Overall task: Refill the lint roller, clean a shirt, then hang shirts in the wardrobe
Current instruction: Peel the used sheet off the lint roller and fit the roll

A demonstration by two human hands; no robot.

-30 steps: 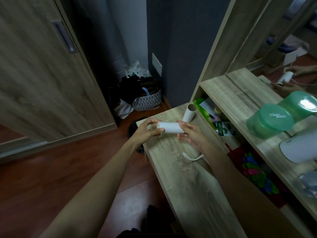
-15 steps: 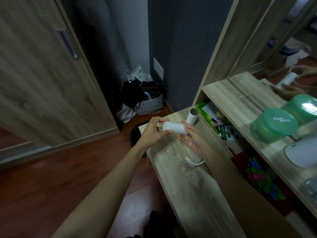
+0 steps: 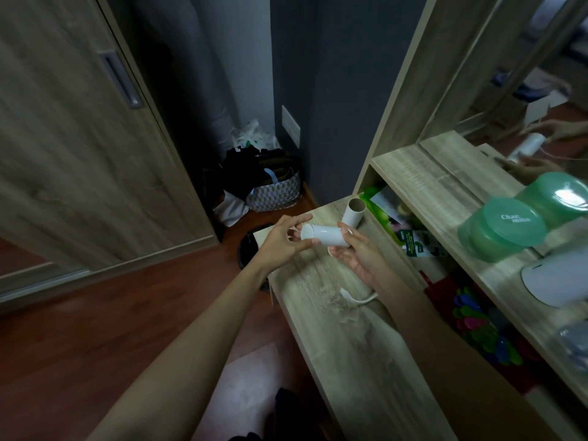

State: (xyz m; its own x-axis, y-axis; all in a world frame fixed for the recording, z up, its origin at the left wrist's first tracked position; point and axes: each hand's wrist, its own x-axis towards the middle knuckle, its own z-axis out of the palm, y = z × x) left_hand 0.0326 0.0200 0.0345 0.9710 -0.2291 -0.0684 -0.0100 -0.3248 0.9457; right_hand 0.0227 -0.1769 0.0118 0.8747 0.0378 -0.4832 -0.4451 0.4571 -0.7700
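both hands hold the white roll [image 3: 324,236]: left hand [image 3: 283,241] pinching its end, right hand [image 3: 356,254] cradling beneath.

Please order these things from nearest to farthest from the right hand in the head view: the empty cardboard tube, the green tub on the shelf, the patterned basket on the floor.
From the right hand:
1. Empty cardboard tube, standing just beyond the fingers on the desk.
2. Patterned basket, on the floor in the corner, to the left.
3. Green tub, on the shelf to the right.
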